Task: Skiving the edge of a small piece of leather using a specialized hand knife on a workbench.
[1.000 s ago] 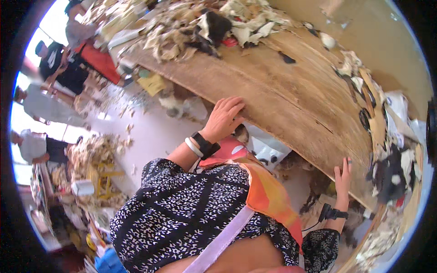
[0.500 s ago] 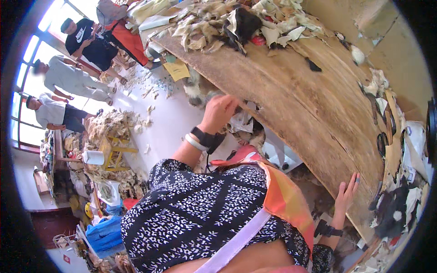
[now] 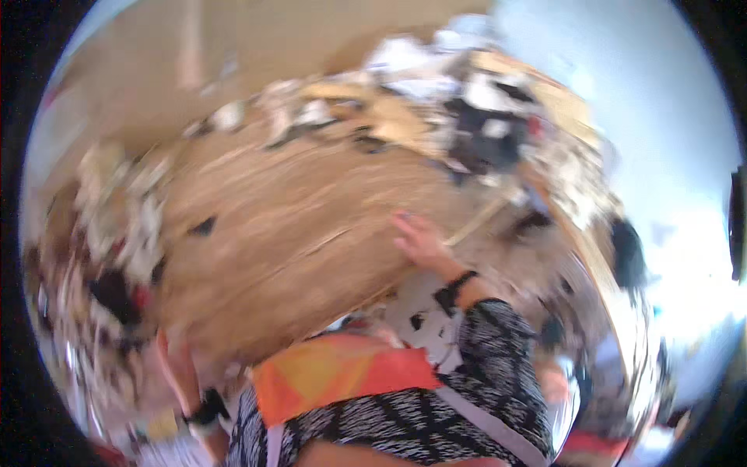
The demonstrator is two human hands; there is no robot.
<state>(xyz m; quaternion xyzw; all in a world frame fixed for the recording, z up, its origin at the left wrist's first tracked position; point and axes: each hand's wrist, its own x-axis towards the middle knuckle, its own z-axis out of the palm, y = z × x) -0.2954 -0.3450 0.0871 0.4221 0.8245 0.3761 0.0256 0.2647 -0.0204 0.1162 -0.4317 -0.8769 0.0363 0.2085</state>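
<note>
The picture is smeared by motion. A wide, worn wooden board (image 3: 296,210) fills the middle. My right hand (image 3: 416,241) lies on it toward the near right edge, fingers apart, holding nothing I can see. My left hand (image 3: 177,366) is low at the left by the board's near edge; its fingers are too blurred to read. Beyond it lies a heap of cream and black hide scraps (image 3: 124,218). Dark, thin shapes (image 3: 369,142) rest among tan strips along the far side. An orange apron (image 3: 342,373) covers my front.
A black and white piece of hide (image 3: 486,128) sits at the back right among white bundles (image 3: 405,66). A plain brown surface (image 3: 233,39) lies beyond the board. A pale wall (image 3: 638,93) rises at the right, with more scraps and long wooden edges (image 3: 599,288) beside me.
My view has swung sharply toward the board, and the people by the windows have left it. My left hand, earlier higher at the board's edge, now appears low at the left.
</note>
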